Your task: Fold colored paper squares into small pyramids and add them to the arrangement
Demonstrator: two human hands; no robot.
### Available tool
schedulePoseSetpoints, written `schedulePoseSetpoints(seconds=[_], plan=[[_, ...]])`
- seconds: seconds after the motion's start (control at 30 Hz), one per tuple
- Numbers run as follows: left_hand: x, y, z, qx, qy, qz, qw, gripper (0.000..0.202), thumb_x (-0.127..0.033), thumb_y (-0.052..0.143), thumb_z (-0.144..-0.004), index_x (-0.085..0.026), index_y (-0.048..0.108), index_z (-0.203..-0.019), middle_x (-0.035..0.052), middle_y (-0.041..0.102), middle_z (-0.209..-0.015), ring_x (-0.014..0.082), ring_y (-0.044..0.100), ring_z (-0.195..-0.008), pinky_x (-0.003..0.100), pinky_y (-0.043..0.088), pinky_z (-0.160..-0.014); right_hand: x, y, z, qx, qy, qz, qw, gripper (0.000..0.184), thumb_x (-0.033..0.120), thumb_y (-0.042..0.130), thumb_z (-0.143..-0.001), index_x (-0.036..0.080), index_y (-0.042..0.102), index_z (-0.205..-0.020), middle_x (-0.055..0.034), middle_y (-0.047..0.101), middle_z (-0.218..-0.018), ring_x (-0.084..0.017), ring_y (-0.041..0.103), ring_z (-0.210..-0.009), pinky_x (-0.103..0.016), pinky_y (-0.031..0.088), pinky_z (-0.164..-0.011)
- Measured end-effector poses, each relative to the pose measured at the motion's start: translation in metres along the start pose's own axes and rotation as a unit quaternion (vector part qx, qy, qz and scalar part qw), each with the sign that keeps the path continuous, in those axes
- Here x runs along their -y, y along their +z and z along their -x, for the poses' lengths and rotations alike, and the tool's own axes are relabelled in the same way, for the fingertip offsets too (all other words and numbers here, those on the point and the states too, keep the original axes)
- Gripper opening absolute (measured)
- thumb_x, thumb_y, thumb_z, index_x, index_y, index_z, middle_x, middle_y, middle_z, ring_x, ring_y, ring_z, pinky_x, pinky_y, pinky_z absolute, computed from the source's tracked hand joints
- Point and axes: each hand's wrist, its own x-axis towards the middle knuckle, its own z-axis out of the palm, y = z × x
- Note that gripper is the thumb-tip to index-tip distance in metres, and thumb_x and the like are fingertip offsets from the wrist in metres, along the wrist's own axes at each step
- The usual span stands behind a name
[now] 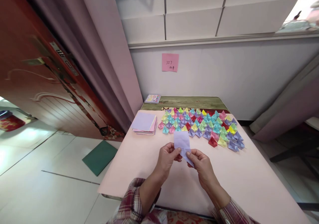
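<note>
My left hand (pixel 167 158) and my right hand (pixel 202 164) both pinch a pale lilac paper sheet (pixel 182 141), held just above the pink table cover (pixel 139 164). The sheet is partly folded, its lower corner tucked between my right fingers. Beyond it lies a spread of several small folded paper shapes (pixel 203 126) in blue, green, pink, yellow, red and purple, packed side by side. A stack of square paper sheets (pixel 144 123), lilac on top, rests to the left of them.
A small printed packet (pixel 152 98) sits on the wooden table end (pixel 194 102) by the wall. A pink note (pixel 170 62) is stuck on the wall. A green square (pixel 100 157) lies on the tiled floor at left, near a red door (pixel 30 67).
</note>
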Motion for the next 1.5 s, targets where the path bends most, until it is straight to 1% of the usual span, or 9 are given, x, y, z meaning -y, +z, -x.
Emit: schedulePoseSetpoints(seconds=[0.23, 0.4, 0.53, 0.67, 0.8, 1.0, 1.13, 1.3, 1.5], plan=[[0.0, 0.001, 0.002, -0.017, -0.035, 0.002, 0.999, 0.034, -0.045, 0.074, -0.072, -0.013, 0.067, -0.08, -0.0062, 0.049, -0.04, 0.0034, 0.028, -0.027, 0.016, 0.018, -0.027, -0.007, 0.002, -0.003, 0.047, -0.074, 0.069, 0.994, 0.036, 0.05, 0.078, -0.068, 0.017, 0.064, -0.073, 0.0011, 0.061, -0.063, -0.013, 0.054, -0.058, -0.025, 0.043, -0.055], [-0.011, -0.001, 0.003, -0.026, 0.001, 0.001, 1.0, 0.04, -0.044, 0.074, -0.072, -0.01, 0.07, -0.093, 0.0071, 0.07, -0.064, 0.0139, 0.061, -0.046, 0.024, 0.051, -0.046, 0.006, -0.013, -0.01, 0.026, -0.129, 0.132, 0.982, 0.073, 0.042, 0.08, -0.07, 0.02, 0.05, -0.133, 0.0009, 0.066, -0.071, -0.016, 0.06, -0.063, -0.028, 0.049, -0.06], [-0.016, -0.003, 0.002, -0.018, 0.053, -0.019, 0.998, 0.036, -0.036, 0.074, -0.074, -0.011, 0.071, -0.099, 0.0102, 0.074, -0.084, 0.0201, 0.07, -0.074, 0.032, 0.058, -0.072, 0.018, -0.018, -0.007, 0.085, -0.164, 0.118, 0.976, 0.089, 0.036, 0.077, -0.075, 0.027, 0.028, -0.15, 0.0012, 0.069, -0.075, -0.017, 0.064, -0.065, -0.032, 0.054, -0.066], [-0.018, -0.004, 0.005, 0.032, 0.08, 0.001, 0.996, 0.035, -0.036, 0.067, -0.08, -0.013, 0.071, -0.107, 0.0095, 0.073, -0.095, 0.022, 0.068, -0.087, 0.038, 0.056, -0.084, 0.016, -0.019, -0.008, 0.104, -0.22, 0.152, 0.958, 0.053, 0.029, 0.071, -0.08, 0.03, 0.056, -0.132, -0.0014, 0.073, -0.085, -0.018, 0.069, -0.076, -0.033, 0.056, -0.074], [-0.019, -0.003, 0.007, -0.007, 0.074, -0.008, 0.997, 0.033, -0.041, 0.067, -0.081, -0.012, 0.074, -0.096, 0.008, 0.072, -0.085, 0.0189, 0.067, -0.079, 0.031, 0.057, -0.074, 0.013, -0.019, -0.012, 0.091, -0.309, 0.187, 0.928, 0.018, 0.023, 0.072, -0.079, 0.027, 0.076, -0.096, -0.0046, 0.072, -0.093, -0.019, 0.069, -0.083, -0.03, 0.057, -0.072], [-0.018, 0.003, 0.01, -0.017, 0.065, 0.005, 0.998, 0.028, -0.035, 0.076, -0.073, -0.013, 0.074, -0.091, 0.0047, 0.071, -0.076, 0.0149, 0.064, -0.068, 0.026, 0.055, -0.064, 0.015, -0.016, -0.009, 0.085, -0.281, 0.14, 0.946, 0.013, 0.024, 0.077, -0.073, 0.023, 0.076, -0.086, -0.0066, 0.07, -0.096, -0.02, 0.068, -0.084, -0.028, 0.057, -0.065], [-0.019, 0.007, 0.016, 0.005, 0.079, 0.012, 0.997, 0.031, -0.04, 0.07, -0.079, -0.013, 0.072, -0.094, 0.0062, 0.072, -0.079, 0.0176, 0.068, -0.069, 0.033, 0.057, -0.072, 0.013, -0.008, -0.003, 0.032, -0.22, 0.066, 0.973, 0.014, 0.032, 0.078, -0.074, 0.02, 0.07, -0.076, -0.0022, 0.068, -0.07, -0.015, 0.063, -0.062, -0.025, 0.053, -0.057], [-0.018, 0.005, 0.02, 0.017, 0.119, -0.01, 0.993, 0.03, -0.031, 0.079, -0.071, -0.014, 0.071, -0.095, 0.0045, 0.073, -0.08, 0.0166, 0.069, -0.073, 0.028, 0.055, -0.072, 0.013, 0.007, 0.008, -0.012, -0.179, 0.009, 0.984, 0.025, 0.038, 0.078, -0.074, 0.019, 0.062, -0.074, 0.0004, 0.065, -0.062, -0.013, 0.061, -0.056, -0.024, 0.05, -0.055], [-0.022, 0.002, 0.023, 0.004, 0.119, -0.004, 0.993, 0.038, -0.031, 0.075, -0.076, -0.014, 0.066, -0.108, 0.0032, 0.072, -0.075, 0.0159, 0.068, -0.065, 0.029, 0.056, -0.068, 0.018, 0.019, 0.016, -0.028, -0.151, -0.007, 0.988, 0.042, 0.04, 0.079, -0.073, 0.023, 0.056, -0.103, 0.0043, 0.063, -0.065, -0.013, 0.058, -0.055, -0.024, 0.047, -0.054]])
